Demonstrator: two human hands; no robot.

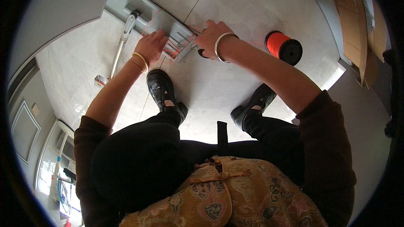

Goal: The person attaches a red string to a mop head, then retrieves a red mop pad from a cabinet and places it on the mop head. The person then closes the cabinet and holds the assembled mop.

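Note:
A long grey metal panel [168,23] with slots and raised brackets lies on the floor ahead of me. Thin orange string [171,53] is wound around its near end. At that end my left hand [152,47] is closed, fingertips bent down against the panel and the string. My right hand [213,38] is closed around scissors, whose black handle loop [203,53] shows below the fingers. The scissor blades point at the panel's corner and are mostly hidden. To the right lies a spool of orange string [279,46] with black ends.
A silver metal arm [120,47] extends from the panel toward me, left of my left hand. My black shoes [160,88] stand on the pale tiled floor [202,82]. An open cardboard box [351,21] is at the far right. A grey surface [59,4] fills the upper left.

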